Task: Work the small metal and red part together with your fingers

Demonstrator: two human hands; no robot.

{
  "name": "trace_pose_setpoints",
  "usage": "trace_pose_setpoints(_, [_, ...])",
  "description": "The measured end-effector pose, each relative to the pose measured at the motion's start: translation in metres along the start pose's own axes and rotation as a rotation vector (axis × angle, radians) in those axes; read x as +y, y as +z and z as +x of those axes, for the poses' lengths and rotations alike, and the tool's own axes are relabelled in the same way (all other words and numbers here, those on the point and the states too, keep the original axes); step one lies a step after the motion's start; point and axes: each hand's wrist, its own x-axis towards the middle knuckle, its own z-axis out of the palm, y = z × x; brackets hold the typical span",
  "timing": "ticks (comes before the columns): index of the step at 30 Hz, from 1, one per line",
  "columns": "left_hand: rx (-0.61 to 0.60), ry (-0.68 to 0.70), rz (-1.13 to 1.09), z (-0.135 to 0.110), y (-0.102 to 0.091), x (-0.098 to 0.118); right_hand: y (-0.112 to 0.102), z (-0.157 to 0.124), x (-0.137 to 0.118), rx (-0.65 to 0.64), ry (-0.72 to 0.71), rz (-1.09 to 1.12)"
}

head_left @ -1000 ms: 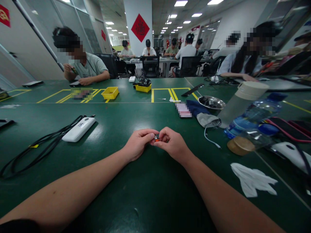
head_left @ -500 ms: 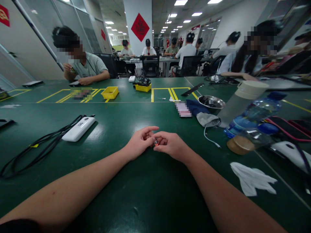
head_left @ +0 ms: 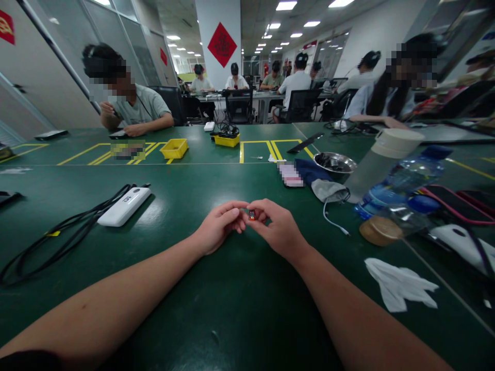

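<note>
My right hand (head_left: pixel 280 224) pinches a tiny orange-and-silver object (head_left: pixel 252 215) between thumb and forefinger, above the green table (head_left: pixel 216 314). Its exact kind is too small to tell. My left hand (head_left: pixel 219 224) is beside it, the forefinger stretched toward the object and the fingertips meeting or nearly meeting the right hand's. The other left fingers are loosely curled, with nothing visible in them.
Left lies a white power bank (head_left: pixel 126 207) with a black cord (head_left: pixel 73 226). On the right are a tissue (head_left: pixel 402 286), bottles (head_left: pixel 406 180), a tumbler (head_left: pixel 381 159), a pouch (head_left: pixel 328 189) and a steel bowl (head_left: pixel 335 164). Yellow trays (head_left: pixel 175 149) and seated people are further back.
The small object has risen slightly and turned in my right fingers, showing more of itself. My left thumb has drawn back from it.
</note>
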Motion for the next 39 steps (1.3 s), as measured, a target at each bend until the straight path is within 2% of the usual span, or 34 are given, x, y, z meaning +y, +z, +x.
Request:
trace_pose_setpoints(2, [-0.031, -0.003, 0.022, 0.000, -0.001, -0.001, -0.001, 0.000, 0.000, 0.031, -0.008, -0.041])
trace_pose_setpoints(6, [-0.058, -0.014, 0.091, -0.002, 0.002, -0.001, 0.000, 0.000, 0.003, -0.027, -0.032, -0.132])
trace_pose_setpoints(12, [-0.032, -0.043, 0.007, -0.003, 0.015, -0.001, 0.004, 0.000, 0.007, -0.078, -0.072, -0.175])
trace_pose_setpoints(14, [0.000, -0.077, -0.032, -0.003, 0.017, -0.001, 0.004, 0.000, 0.007, -0.090, -0.072, -0.166])
trace_pose_setpoints(19, [0.169, -0.143, -0.148, -0.001, 0.015, 0.000, 0.005, -0.001, 0.011, -0.071, -0.046, -0.100])
trace_pose_setpoints(21, [0.193, -0.145, -0.119, 0.000, 0.012, 0.000, 0.005, -0.001, 0.014, -0.060, -0.029, -0.074])
trace_pose_setpoints(23, [0.200, -0.095, 0.048, 0.001, 0.009, -0.001, 0.005, 0.000, 0.015, -0.045, -0.005, -0.064])
trace_pose_setpoints(24, [0.196, -0.050, 0.201, 0.001, 0.008, -0.001, 0.005, 0.000, 0.016, -0.036, 0.010, -0.064])
trace_pose_setpoints(28, [0.088, 0.131, 1.010, 0.003, 0.003, -0.004, 0.005, 0.000, 0.016, -0.012, 0.064, -0.066])
trace_pose_setpoints(30, [0.023, 0.185, 1.305, 0.002, 0.002, -0.005, 0.005, -0.001, 0.015, -0.016, 0.080, -0.072])
trace_pose_setpoints(32, [-0.009, 0.216, 1.477, 0.000, 0.003, -0.004, 0.005, -0.001, 0.014, -0.028, 0.093, -0.078])
trace_pose_setpoints(35, [-0.022, 0.237, 1.599, -0.001, 0.000, -0.002, 0.004, -0.001, 0.013, -0.037, 0.115, -0.080])
trace_pose_setpoints(37, [-0.008, 0.242, 1.665, 0.001, -0.009, 0.001, 0.004, -0.001, 0.014, -0.039, 0.135, -0.075])
trace_pose_setpoints(39, [0.059, 0.229, 1.741, 0.003, -0.026, 0.005, 0.004, -0.001, 0.016, -0.043, 0.165, -0.065])
